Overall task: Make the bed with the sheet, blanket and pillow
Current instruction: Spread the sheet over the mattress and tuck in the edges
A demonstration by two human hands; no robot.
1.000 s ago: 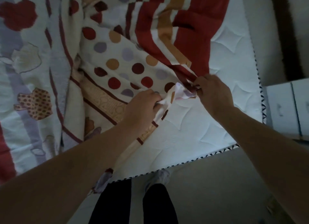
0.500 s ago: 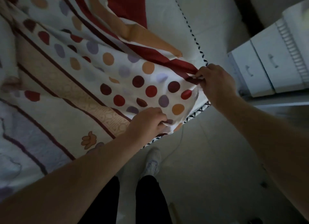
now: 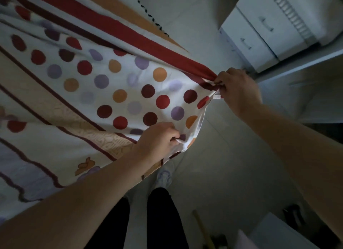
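Observation:
A white sheet [image 3: 118,85] with red, orange and purple dots and red and tan stripes covers the left and middle of the head view. My left hand [image 3: 157,139] grips the sheet's near edge in a fist. My right hand [image 3: 237,89] pinches the sheet's corner by the red stripe, farther right. The corner is stretched taut between both hands and hangs out over the floor. A strip of white mattress [image 3: 148,5] with black zigzag trim shows at the top. No blanket or pillow is in view.
A white bedside cabinet [image 3: 259,37] with two handled drawers stands at the upper right, close to my right hand. Pale floor [image 3: 232,165] lies under the corner. My dark-trousered legs [image 3: 159,219] and a light shoe are below. A wooden stick [image 3: 202,230] and pale boxes lie at the bottom right.
Both hands have pulled the sheet's corner right and toward me, from over the bare mattress to past the bed's corner. The mattress is now nearly all covered.

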